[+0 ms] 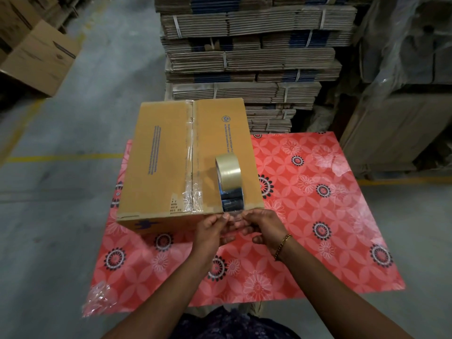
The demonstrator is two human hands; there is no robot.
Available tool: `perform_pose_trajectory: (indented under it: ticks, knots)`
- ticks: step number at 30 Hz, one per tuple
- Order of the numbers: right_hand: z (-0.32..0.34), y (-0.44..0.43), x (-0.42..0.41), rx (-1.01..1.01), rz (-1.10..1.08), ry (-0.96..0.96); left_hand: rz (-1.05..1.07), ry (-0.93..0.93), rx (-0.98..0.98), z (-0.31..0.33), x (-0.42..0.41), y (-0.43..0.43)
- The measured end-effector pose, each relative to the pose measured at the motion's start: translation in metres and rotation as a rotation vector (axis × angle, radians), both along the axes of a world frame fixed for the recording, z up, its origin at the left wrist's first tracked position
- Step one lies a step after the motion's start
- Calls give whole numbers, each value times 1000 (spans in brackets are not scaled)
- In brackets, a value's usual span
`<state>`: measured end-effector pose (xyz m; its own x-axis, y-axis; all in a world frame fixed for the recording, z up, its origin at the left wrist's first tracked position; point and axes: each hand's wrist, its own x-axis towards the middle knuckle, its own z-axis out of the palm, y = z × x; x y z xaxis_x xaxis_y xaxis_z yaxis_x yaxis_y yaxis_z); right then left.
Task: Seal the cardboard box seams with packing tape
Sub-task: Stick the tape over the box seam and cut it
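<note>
Nearest the camera, dark patterned clothing (230, 324) sat at the bottom edge, w/ both forearms reaching fwd over the table.

Left hand (211, 231) and right hand (265, 228) met just below the near edge of the cardboard box (166, 155). Both were closed in a pinch on the free end of the clear tape strip (232, 216), thumbs and fingertips on either side of it, the hands almost touching. Right wrist carried a gold chain bracelet (282, 247).

The strip ran up from the fingers over the box's near top edge to the tape roll (228, 173), which stood on its edge on the box top, right of the centre seam and toward the near side. The pulled-out length looked shiny and dark w/ reflections.

The box sat on the left part of a table covered w/ a red floral cloth (305, 216) under clear plastic film; a crumpled bit of film (97, 299) stuck out at the near-left corner. The box's centre seam (192, 155) ran near to far and already carried clear tape, wrinkled at the near end. Blue print showed on both top flaps.

Beyond the table stood a tall stack of flattened, strapped cardboard bundles (244, 57). Far left, more brown cartons (36, 57) sat on the grey floor, which had yellow lines. Far right, plastic-wrapped goods (403, 69); contents couldn't be made out.
</note>
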<state>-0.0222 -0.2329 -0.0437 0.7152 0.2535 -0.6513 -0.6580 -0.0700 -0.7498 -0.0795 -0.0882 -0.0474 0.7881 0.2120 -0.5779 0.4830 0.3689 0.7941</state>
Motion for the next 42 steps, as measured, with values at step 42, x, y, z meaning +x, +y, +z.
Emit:
perform_pose_trajectory:
  ticks: [42]
  knots:
    - [32, -91, 15, -120, -370, -392, -540, -270, 44, 47, 72, -89]
